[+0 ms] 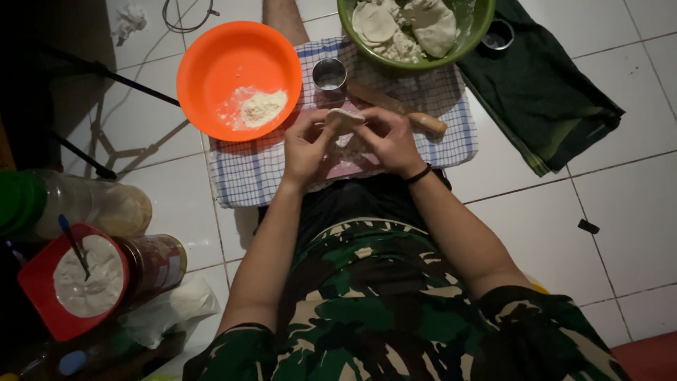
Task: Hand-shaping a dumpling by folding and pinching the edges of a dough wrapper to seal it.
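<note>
Two bare hands meet over a blue-checked cloth (254, 173) spread on the white tiled floor. The left hand (307, 147) and the right hand (390, 141) both curl their fingers closed around one small piece of pale dough (345, 118), pinching its edges between them; the dough sits at the centre of the cloth, held just above it. At ten o'clock from the dough lies one orange bowl (238, 79) with a small heap of flour at its bottom. At twelve o'clock, just beside the hands, stands one small metal cup (329, 73). At one o'clock sits one green bowl (416, 32) holding several flat dough pieces and lumps, too overlapped to count exactly. One wooden rolling pin (398, 111) lies slanted at two o'clock, almost touching the right hand. One dark green cloth (543, 92) lies at three o'clock on the tiles. Far off at eight o'clock, one red container (70, 282) of white flour holds a spoon, beside one jar (156, 262) and one clear plastic bottle (92, 204).
</note>
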